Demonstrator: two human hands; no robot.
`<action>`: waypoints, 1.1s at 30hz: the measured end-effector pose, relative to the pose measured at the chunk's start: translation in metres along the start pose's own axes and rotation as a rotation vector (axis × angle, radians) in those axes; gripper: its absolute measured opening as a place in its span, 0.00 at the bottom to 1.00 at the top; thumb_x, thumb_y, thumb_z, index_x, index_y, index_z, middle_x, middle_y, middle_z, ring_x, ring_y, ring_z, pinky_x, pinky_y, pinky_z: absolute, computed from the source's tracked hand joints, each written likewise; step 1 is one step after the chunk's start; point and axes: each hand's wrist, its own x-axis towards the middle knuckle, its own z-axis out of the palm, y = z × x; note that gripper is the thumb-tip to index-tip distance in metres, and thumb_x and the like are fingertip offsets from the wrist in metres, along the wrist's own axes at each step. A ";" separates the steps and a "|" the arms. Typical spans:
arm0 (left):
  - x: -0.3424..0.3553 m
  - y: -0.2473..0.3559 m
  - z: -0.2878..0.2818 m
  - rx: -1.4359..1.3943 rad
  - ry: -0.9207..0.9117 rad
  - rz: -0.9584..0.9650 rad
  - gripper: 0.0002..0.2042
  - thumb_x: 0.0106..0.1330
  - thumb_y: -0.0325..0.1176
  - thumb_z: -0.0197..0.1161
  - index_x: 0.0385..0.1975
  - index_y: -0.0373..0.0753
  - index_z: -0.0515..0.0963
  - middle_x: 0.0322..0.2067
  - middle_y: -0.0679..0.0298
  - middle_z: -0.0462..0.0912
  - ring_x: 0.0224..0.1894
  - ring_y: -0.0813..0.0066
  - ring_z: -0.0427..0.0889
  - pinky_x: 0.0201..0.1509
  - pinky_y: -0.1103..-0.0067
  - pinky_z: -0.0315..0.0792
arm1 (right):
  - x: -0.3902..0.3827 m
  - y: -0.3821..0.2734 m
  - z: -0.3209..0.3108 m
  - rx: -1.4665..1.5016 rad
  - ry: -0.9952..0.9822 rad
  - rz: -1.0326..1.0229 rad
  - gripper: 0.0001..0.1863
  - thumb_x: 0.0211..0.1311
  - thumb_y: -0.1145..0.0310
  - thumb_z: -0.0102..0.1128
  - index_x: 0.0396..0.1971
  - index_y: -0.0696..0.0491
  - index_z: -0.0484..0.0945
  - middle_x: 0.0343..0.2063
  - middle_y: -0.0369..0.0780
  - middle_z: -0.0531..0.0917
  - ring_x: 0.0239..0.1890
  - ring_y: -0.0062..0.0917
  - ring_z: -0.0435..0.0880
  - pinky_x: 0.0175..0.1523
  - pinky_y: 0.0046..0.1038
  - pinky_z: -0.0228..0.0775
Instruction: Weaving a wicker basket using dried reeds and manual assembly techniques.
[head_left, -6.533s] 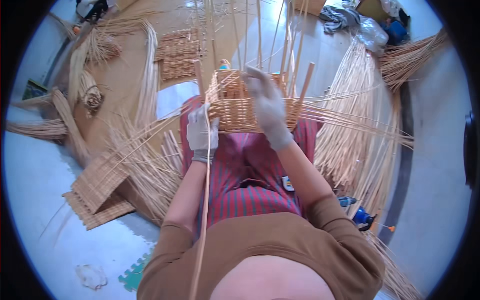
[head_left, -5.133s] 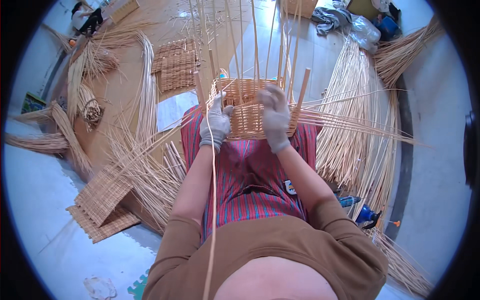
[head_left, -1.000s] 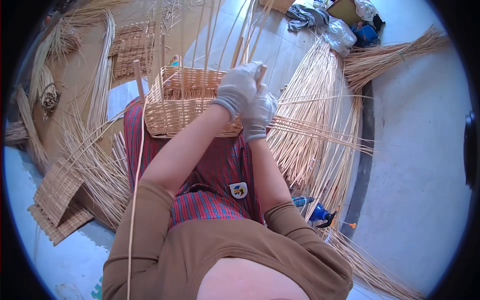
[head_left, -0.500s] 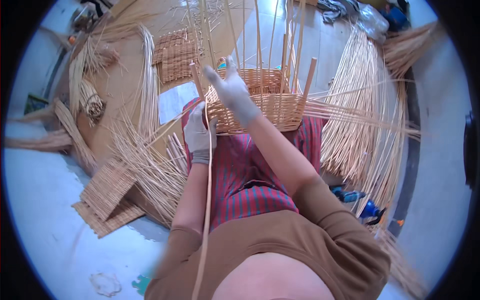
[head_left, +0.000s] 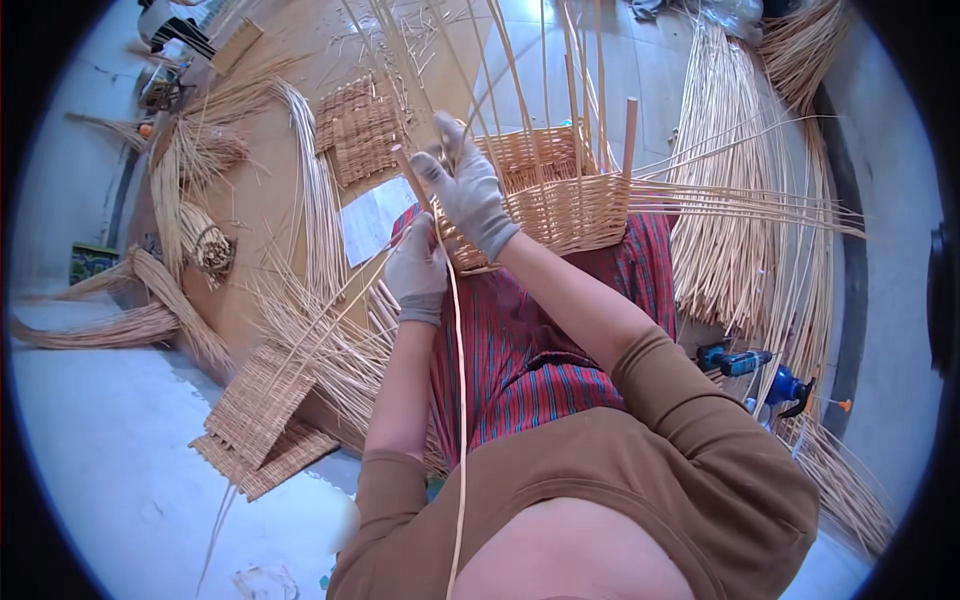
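A partly woven rectangular wicker basket [head_left: 575,215] rests on my lap, with tall thin upright canes rising from it. My left hand [head_left: 415,270], in a pale glove, is closed at the basket's left corner, below a thicker corner post [head_left: 412,175]. One long weaving cane [head_left: 459,400] runs from that corner down over my lap and chest. My right hand [head_left: 470,200], also gloved, lies over the basket's left end, beside the upright canes. Its thumb stands apart from the bent fingers, whose tips are partly hidden.
Loose cane strands stick out right of the basket over a large cane bundle [head_left: 722,200]. Woven mats [head_left: 260,400] and more strands lie at the left, with another mat [head_left: 358,125] and a white sheet [head_left: 378,220] beyond. A blue power tool [head_left: 740,362] lies at the right.
My right hand's spread fingers have bent and drawn closer to the left corner post. My left hand stays at the corner. The whole view has shifted slightly.
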 end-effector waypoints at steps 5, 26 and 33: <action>0.000 -0.005 0.005 -0.101 0.075 0.041 0.20 0.52 0.36 0.78 0.43 0.46 0.76 0.31 0.58 0.85 0.33 0.55 0.86 0.38 0.65 0.76 | -0.011 -0.034 -0.031 0.078 -0.262 0.052 0.15 0.76 0.66 0.54 0.57 0.53 0.75 0.34 0.35 0.83 0.35 0.19 0.82 0.45 0.25 0.77; 0.032 0.063 0.037 -0.371 0.016 -0.218 0.28 0.72 0.36 0.61 0.71 0.45 0.64 0.40 0.54 0.83 0.38 0.61 0.85 0.45 0.67 0.77 | 0.067 -0.045 -0.067 -0.047 -0.270 -0.140 0.43 0.60 0.84 0.48 0.77 0.49 0.50 0.48 0.42 0.81 0.44 0.21 0.81 0.51 0.28 0.75; 0.011 0.117 0.045 0.012 -0.152 0.264 0.37 0.63 0.36 0.65 0.73 0.62 0.59 0.59 0.52 0.71 0.43 0.53 0.83 0.50 0.62 0.77 | 0.007 -0.027 -0.190 -0.623 0.082 -0.044 0.16 0.67 0.77 0.58 0.54 0.54 0.77 0.43 0.44 0.84 0.46 0.31 0.84 0.52 0.34 0.77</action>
